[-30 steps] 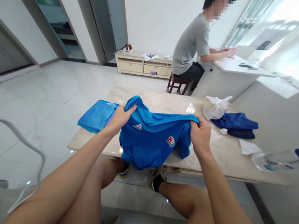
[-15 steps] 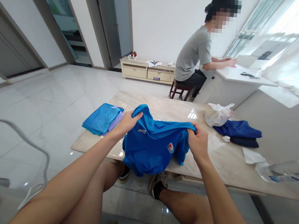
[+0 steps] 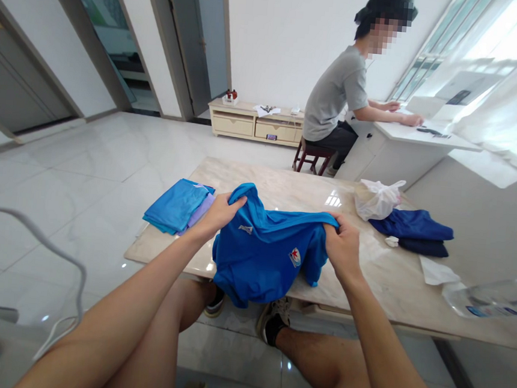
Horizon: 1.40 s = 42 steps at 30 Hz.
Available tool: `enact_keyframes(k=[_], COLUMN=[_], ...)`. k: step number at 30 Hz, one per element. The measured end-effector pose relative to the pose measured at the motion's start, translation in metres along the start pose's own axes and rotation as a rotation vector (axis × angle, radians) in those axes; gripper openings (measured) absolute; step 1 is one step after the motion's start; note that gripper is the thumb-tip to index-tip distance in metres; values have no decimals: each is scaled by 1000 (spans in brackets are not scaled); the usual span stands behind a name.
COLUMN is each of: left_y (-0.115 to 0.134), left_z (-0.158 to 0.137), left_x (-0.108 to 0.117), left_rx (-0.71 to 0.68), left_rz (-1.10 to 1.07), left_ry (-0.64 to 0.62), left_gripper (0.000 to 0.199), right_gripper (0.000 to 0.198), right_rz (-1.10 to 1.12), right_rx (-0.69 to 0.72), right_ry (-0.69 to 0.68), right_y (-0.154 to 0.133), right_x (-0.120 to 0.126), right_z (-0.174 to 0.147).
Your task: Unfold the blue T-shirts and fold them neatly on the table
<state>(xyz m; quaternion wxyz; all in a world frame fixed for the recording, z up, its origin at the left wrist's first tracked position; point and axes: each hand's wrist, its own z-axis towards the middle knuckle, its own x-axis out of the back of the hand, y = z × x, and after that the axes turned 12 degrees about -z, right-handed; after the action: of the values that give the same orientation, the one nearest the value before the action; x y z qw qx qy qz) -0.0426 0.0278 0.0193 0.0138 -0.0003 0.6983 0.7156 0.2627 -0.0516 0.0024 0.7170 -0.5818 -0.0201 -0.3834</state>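
Observation:
A bright blue shirt [image 3: 262,255] with a small white logo and a red-and-white badge hangs between my two hands over the near edge of the marble-look table [image 3: 313,190]. My left hand [image 3: 226,212] pinches its upper left part, thumb on top. At the upper right, my right hand [image 3: 344,241] is closed on the cloth. The fabric sags between the two grips, and its lower part drops past the table edge above my feet. Just left of my left hand lies a folded stack of light blue and lilac clothes [image 3: 178,206].
To the right on the table are a white plastic bag [image 3: 378,198], folded navy clothes [image 3: 413,229], a white paper [image 3: 437,271] and a clear bottle [image 3: 489,297]. Beyond, a person in grey [image 3: 337,98] sits on a stool at a white desk [image 3: 422,133]. A low cabinet [image 3: 232,124] stands by the wall.
My hands and the blue shirt have hardly moved. The seated person's hands have separated, one shifting right across the desk.

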Motion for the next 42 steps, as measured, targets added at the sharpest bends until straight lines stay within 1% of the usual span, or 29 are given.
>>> enact_keyframes(k=[8, 14, 19, 28, 35, 42], left_y=[-6, -10, -11, -10, -13, -11], left_z=[7, 13, 14, 12, 12, 11], left_x=[8, 11, 13, 12, 11, 12], left_rx=[1, -40, -62, -106, -120, -121], left_rz=[103, 259, 350, 428, 455, 467], left_ry=[66, 118, 109, 61, 39, 25], left_gripper=[27, 24, 26, 31, 33, 34], right_gripper=[38, 38, 39, 37, 36, 36], right_rz=[11, 1, -9, -8, -7, -20], right_rx=[2, 12, 5, 22, 21, 41], right_ry=[-7, -2, -7, -12, -37, -25], right_y=[0, 2, 1, 0, -2, 0], right_x=[0, 0, 0, -1, -1, -1], right_z=[0, 1, 0, -1, -4, -2])
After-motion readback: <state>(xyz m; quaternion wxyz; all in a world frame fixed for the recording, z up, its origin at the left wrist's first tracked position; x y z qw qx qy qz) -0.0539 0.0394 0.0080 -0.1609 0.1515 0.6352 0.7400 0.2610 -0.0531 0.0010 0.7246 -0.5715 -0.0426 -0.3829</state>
